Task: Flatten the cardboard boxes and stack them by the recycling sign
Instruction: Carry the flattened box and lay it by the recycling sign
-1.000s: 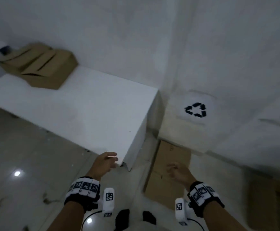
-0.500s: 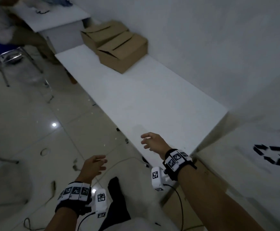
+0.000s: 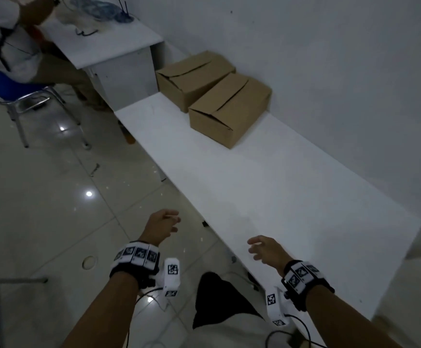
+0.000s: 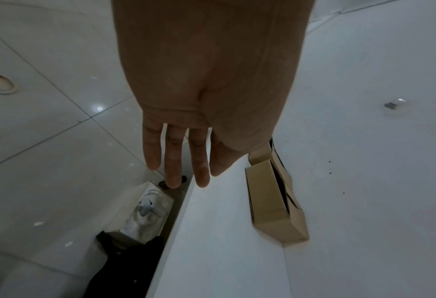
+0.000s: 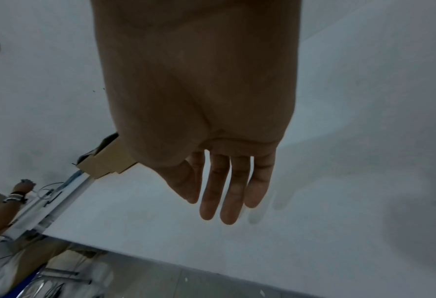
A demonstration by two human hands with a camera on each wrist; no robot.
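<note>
Two brown cardboard boxes stand upright on a long white table against the wall: the nearer box and the farther box touching behind it. The boxes also show in the left wrist view, and a corner of one box in the right wrist view. My left hand hangs over the floor beside the table's near edge, fingers relaxed and empty. My right hand hovers over the table's near end, fingers straight and empty. Both hands are far short of the boxes. The recycling sign is out of view.
A white desk abuts the table's far end, with a person seated at it on a blue chair. The tiled floor lies left of the table. Cables trail near my feet. A round floor cap sits left.
The view has swung left from the recycling sign and the flattened cardboard on the floor to the table. The boxes now appear closer, and both hands have come forward along the table's near end.
</note>
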